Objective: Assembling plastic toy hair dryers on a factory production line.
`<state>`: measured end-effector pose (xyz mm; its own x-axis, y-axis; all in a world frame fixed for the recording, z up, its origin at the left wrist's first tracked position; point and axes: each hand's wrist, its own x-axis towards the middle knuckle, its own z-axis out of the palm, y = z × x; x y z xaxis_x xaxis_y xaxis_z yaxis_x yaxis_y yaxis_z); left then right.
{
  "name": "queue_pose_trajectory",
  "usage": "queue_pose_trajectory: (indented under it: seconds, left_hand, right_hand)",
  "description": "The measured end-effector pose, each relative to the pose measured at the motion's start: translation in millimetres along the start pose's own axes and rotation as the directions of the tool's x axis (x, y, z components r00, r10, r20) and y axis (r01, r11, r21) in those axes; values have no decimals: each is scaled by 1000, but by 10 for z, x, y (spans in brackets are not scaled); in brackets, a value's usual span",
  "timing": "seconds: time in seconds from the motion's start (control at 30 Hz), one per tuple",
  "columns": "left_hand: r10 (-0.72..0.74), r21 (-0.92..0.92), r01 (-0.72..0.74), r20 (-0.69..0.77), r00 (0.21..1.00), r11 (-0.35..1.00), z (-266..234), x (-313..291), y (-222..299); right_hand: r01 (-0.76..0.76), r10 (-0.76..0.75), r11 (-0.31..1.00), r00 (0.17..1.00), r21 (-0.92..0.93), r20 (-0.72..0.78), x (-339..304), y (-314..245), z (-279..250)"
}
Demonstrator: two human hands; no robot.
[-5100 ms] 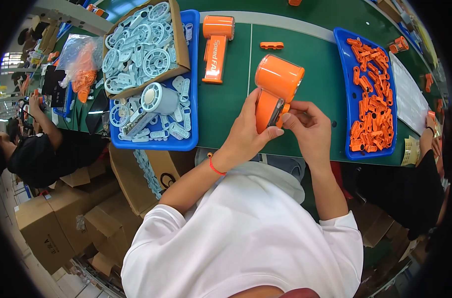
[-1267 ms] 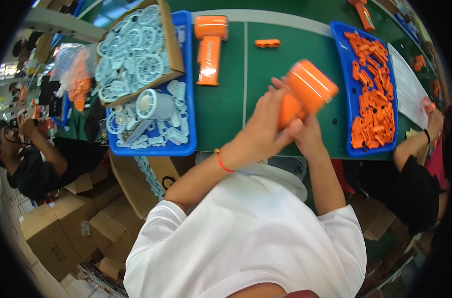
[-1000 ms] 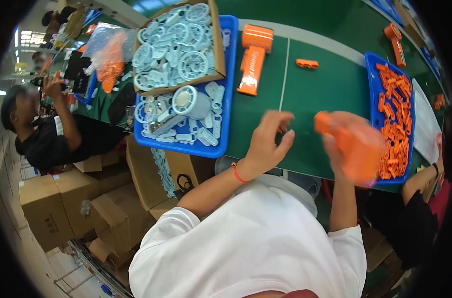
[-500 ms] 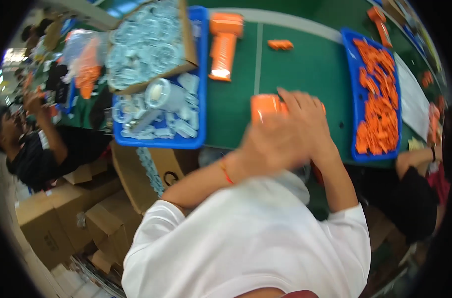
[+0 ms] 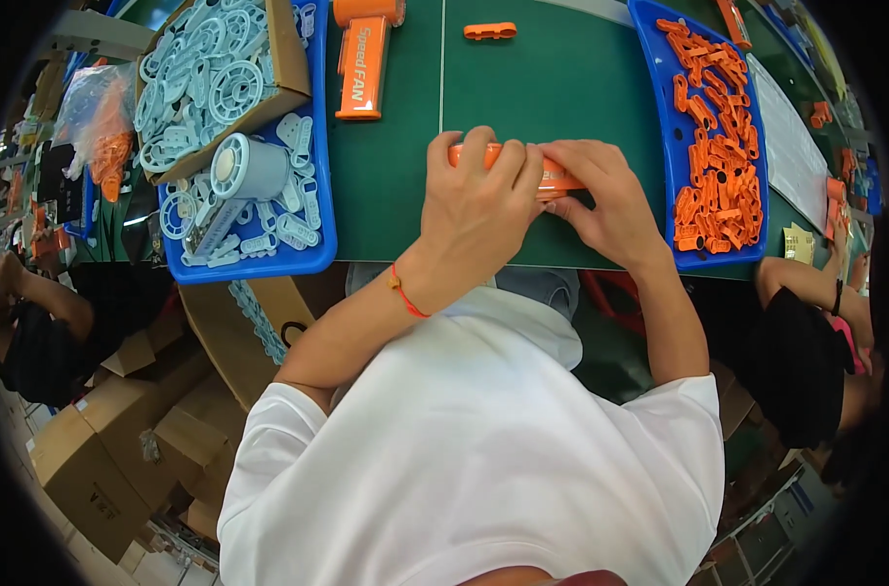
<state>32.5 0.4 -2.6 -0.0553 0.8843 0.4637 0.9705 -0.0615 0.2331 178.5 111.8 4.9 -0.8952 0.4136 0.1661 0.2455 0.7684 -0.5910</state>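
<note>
Between my two hands, close to the near edge of the green table, is an orange handheld fan (image 5: 559, 180), partly hidden by fingers. My left hand (image 5: 475, 200) is closed over its left end, knuckles up. My right hand (image 5: 608, 200) grips the right part, with the thumb below and the fingers on top. A second orange handheld fan (image 5: 364, 66) lies farther off to the left. A small orange clip-like part (image 5: 490, 31) rests beyond my hands.
On the left, a blue tray (image 5: 320, 210) carries loose pale blue parts, a pale cylinder (image 5: 252, 168) and a cardboard box (image 5: 286, 54) of pale rings. A blue tray (image 5: 663, 107) of orange parts stands right, beside a white sheet (image 5: 788, 137). Other people sit at both sides.
My left hand, blurred and crossing near the right hand before, now grips the left end of the fan. The hands are apart with the fan between them. The view has shifted.
</note>
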Motion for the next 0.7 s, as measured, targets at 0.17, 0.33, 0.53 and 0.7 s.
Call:
queue_pose_trajectory:
  seconds: [0.17, 0.33, 0.53, 0.7]
  left_hand:
    - [-2, -11, 2, -11, 1000, 1000, -25, -5, 5]
    - [53, 175, -56, 23, 998, 983, 56, -22, -8]
    - [49, 155, -41, -47, 998, 987, 59, 0, 32]
    - [65, 98, -71, 56, 996, 993, 5, 30, -58]
  right_hand:
    - [34, -36, 998, 998, -47, -42, -17, -40, 21]
    - [170, -203, 959, 970, -226, -135, -39, 22, 187]
    - [112, -152, 977, 963, -183, -223, -70, -1, 248]
    - [72, -88, 992, 985, -106, -150, 3, -41, 113]
